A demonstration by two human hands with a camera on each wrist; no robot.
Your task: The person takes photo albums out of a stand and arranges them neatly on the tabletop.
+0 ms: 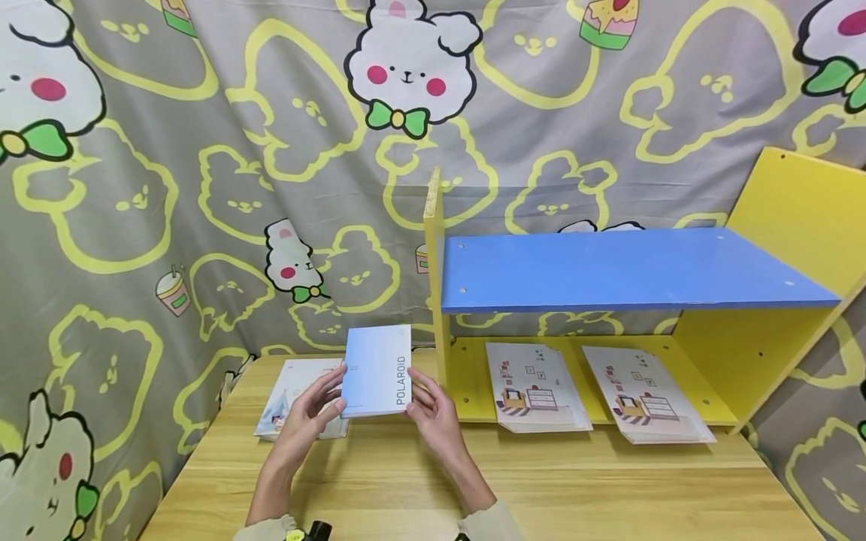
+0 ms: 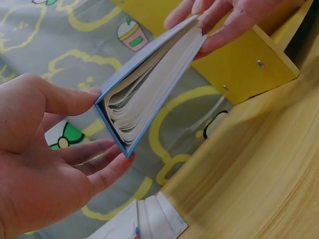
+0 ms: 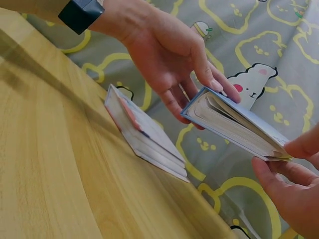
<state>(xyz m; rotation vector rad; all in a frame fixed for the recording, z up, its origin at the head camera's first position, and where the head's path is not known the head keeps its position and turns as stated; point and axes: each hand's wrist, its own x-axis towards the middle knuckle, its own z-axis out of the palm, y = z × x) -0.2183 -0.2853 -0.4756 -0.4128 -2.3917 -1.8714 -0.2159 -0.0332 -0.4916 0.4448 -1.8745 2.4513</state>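
A small light-blue photo album [image 1: 375, 368] marked POLAROID is held above the wooden table, its cover facing up. My left hand [image 1: 304, 413] pinches its left edge, thumb on the cover side and fingers beneath, as the left wrist view shows. On the opposite edge my right hand [image 1: 436, 417] grips it between thumb and fingers. Inside the covers the pages [image 2: 149, 84] fan slightly apart. Below and behind the left hand lies a stack of white illustrated books [image 3: 144, 132], partly hidden by that hand in the head view.
To the right stands a yellow shelf unit with a blue shelf board [image 1: 609, 270]. Two illustrated booklets, one on the left [image 1: 537, 387] and one on the right [image 1: 646, 394], lie on its yellow bottom, jutting over the front edge. A patterned curtain [image 1: 304, 188] hangs behind the table [image 1: 541, 488].
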